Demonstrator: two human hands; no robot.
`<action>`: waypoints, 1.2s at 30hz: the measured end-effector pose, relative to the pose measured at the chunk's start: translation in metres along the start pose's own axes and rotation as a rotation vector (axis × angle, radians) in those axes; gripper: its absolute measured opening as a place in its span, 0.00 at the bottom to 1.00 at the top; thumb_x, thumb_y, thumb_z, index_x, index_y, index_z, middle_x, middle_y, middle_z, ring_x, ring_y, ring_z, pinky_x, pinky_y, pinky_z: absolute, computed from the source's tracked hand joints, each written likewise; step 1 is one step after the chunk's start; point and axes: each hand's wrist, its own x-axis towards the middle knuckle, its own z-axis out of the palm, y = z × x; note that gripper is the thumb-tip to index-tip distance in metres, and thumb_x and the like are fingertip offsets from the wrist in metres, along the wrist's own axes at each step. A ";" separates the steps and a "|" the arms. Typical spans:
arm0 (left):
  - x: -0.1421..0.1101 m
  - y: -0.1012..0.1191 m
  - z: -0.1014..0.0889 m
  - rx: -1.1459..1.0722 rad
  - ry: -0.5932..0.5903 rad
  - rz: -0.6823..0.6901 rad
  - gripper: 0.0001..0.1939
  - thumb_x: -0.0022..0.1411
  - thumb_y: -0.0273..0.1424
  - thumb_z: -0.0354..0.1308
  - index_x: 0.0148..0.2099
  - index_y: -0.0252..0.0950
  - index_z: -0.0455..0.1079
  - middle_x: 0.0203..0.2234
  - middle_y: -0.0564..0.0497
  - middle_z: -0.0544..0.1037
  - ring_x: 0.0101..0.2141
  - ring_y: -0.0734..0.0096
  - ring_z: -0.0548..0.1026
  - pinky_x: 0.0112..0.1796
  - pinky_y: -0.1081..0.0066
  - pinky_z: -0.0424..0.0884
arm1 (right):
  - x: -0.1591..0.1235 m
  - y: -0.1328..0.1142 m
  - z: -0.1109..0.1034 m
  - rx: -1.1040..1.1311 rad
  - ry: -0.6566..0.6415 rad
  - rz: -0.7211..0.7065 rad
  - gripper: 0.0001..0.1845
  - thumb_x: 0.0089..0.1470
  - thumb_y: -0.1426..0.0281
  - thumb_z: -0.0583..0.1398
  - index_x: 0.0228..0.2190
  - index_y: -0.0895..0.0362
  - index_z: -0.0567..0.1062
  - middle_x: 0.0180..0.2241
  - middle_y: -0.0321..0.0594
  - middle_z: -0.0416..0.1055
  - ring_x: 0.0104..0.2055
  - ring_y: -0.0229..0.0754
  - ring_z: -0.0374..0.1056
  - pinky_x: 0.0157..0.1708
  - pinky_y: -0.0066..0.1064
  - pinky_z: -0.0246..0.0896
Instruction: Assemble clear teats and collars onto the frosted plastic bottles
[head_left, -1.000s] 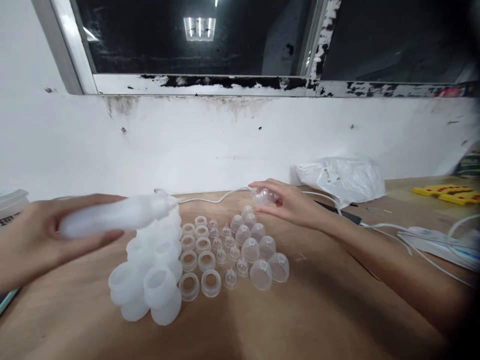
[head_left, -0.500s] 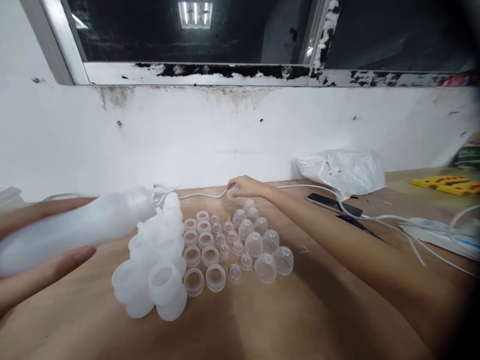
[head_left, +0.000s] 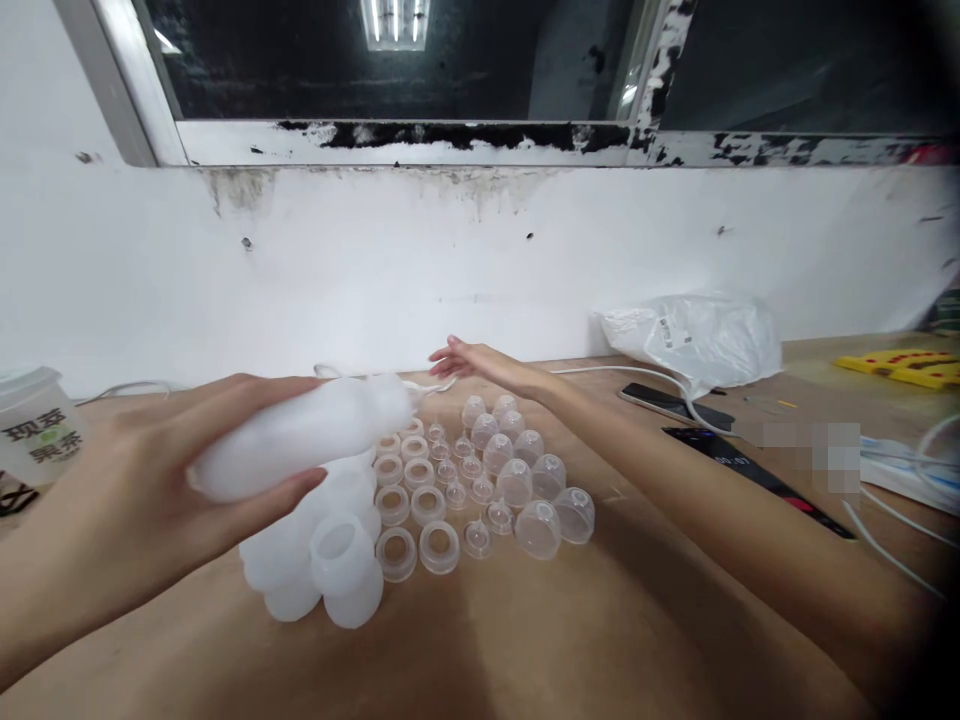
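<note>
My left hand point(head_left: 225, 440) grips a milky-white baby bottle point(head_left: 289, 440), tilted almost level with its neck to the right, above standing white bottles point(head_left: 345, 560). My right hand point(head_left: 469, 360) is held out at the back near the wall, fingers loosely extended, holding nothing. Just in front of it stands a clear dome cap point(head_left: 473, 409), at the far end of rows of similar caps point(head_left: 538, 529). Between bottles and caps lie rows of clear collar rings point(head_left: 439, 547) and small clear nipples point(head_left: 477, 540). My left hand and its bottle partly hide the standing bottles.
A printed plastic cup point(head_left: 41, 425) stands at far left. A white cable point(head_left: 622, 373) runs along the wall. To the right are a crumpled plastic bag point(head_left: 697, 340), a dark phone point(head_left: 675, 405), another phone with a lit screen point(head_left: 757, 480) and a yellow object point(head_left: 900, 368).
My right hand has let go of the clear cap, which now stands at the back of the cap rows. My left hand has carried the bottle to the right, over the standing bottles.
</note>
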 end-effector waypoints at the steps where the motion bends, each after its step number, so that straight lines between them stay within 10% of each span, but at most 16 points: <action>1: 0.004 0.002 0.005 0.065 0.034 0.104 0.23 0.47 0.44 0.53 0.47 0.50 0.57 0.40 0.61 0.70 0.34 0.69 0.71 0.31 0.73 0.67 | -0.008 -0.017 0.002 0.109 -0.139 -0.016 0.35 0.53 0.52 0.32 0.43 0.61 0.64 0.40 0.46 0.68 0.37 0.36 0.65 0.33 0.25 0.59; 5: 0.025 0.000 0.026 0.249 0.151 0.448 0.21 0.53 0.39 0.48 0.51 0.43 0.56 0.41 0.51 0.71 0.36 0.66 0.71 0.28 0.72 0.66 | -0.037 -0.066 0.011 0.332 -0.467 0.060 0.34 0.49 0.48 0.39 0.30 0.65 0.67 0.22 0.43 0.67 0.18 0.30 0.60 0.13 0.20 0.51; 10: 0.057 -0.008 0.033 0.157 0.058 0.583 0.23 0.55 0.41 0.46 0.50 0.36 0.57 0.38 0.47 0.71 0.35 0.66 0.70 0.28 0.72 0.65 | -0.049 -0.069 0.009 0.389 -0.328 -0.073 0.20 0.50 0.55 0.49 0.31 0.60 0.63 0.19 0.32 0.59 0.14 0.25 0.50 0.08 0.17 0.40; 15: 0.082 -0.007 0.025 -0.174 -0.439 0.408 0.21 0.53 0.44 0.46 0.44 0.36 0.63 0.27 0.53 0.73 0.24 0.75 0.69 0.24 0.77 0.62 | -0.054 -0.069 0.002 -0.044 0.069 -0.411 0.23 0.43 0.65 0.59 0.42 0.56 0.62 0.32 0.38 0.65 0.27 0.31 0.60 0.20 0.20 0.57; 22: 0.086 -0.002 0.009 -0.215 -0.380 0.372 0.21 0.50 0.44 0.49 0.41 0.35 0.65 0.35 0.49 0.70 0.35 0.68 0.67 0.34 0.72 0.62 | -0.061 -0.070 0.004 -0.216 0.298 -0.646 0.18 0.56 0.69 0.45 0.48 0.54 0.60 0.43 0.41 0.62 0.30 0.30 0.62 0.23 0.22 0.62; 30: 0.092 -0.016 -0.020 -0.419 -0.896 0.162 0.21 0.49 0.43 0.48 0.43 0.38 0.66 0.31 0.54 0.73 0.34 0.66 0.68 0.32 0.73 0.64 | -0.059 -0.072 0.010 -0.658 0.463 -1.034 0.20 0.54 0.75 0.48 0.48 0.52 0.60 0.35 0.36 0.65 0.41 0.35 0.62 0.40 0.31 0.62; 36: 0.097 -0.038 -0.003 -0.741 -1.103 -0.046 0.23 0.48 0.44 0.45 0.37 0.32 0.69 0.24 0.49 0.73 0.33 0.62 0.69 0.32 0.70 0.65 | -0.040 -0.066 0.032 -0.595 0.639 -1.095 0.19 0.53 0.77 0.47 0.47 0.53 0.61 0.35 0.38 0.65 0.41 0.35 0.62 0.39 0.31 0.63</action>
